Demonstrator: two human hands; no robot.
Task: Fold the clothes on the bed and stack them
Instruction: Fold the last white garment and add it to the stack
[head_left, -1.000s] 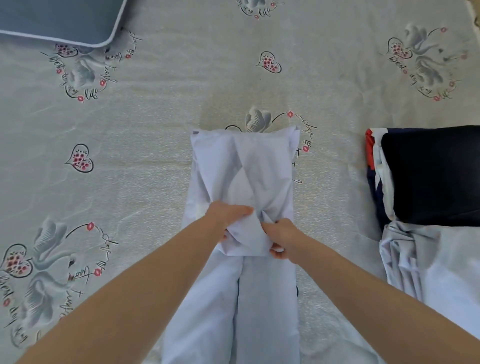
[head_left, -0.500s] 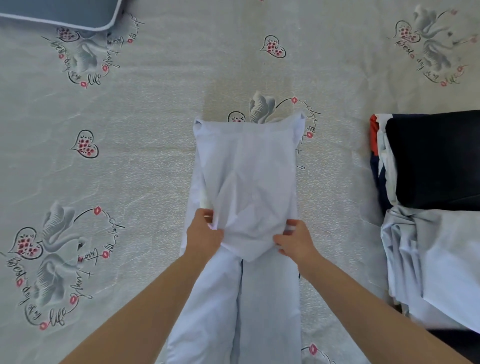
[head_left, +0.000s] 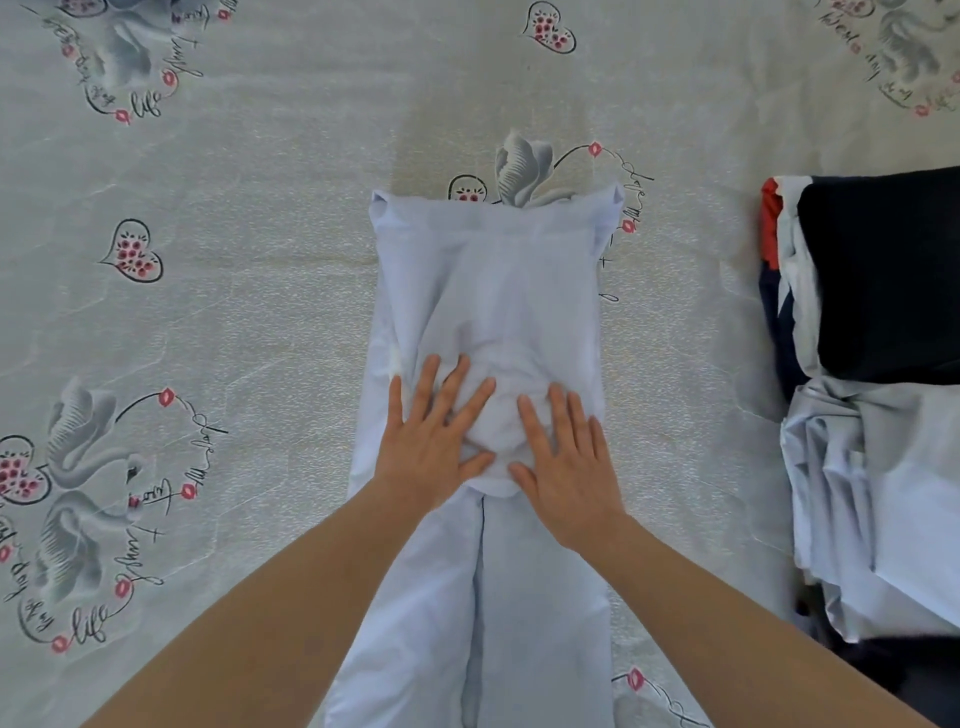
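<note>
Head camera looks steeply down (close) onto the bed (head_left: 260, 322).

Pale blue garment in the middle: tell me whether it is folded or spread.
Partly folded: the pale blue garment has its far end doubled back, the near length lying flat.

You see the bed (head_left: 260, 312) in bright, even, soft daylight with almost no shadows, slightly washed-out colours, mild softness throughout, and wide-angle bending of the sheet's prints toward the frame edges.
</note>
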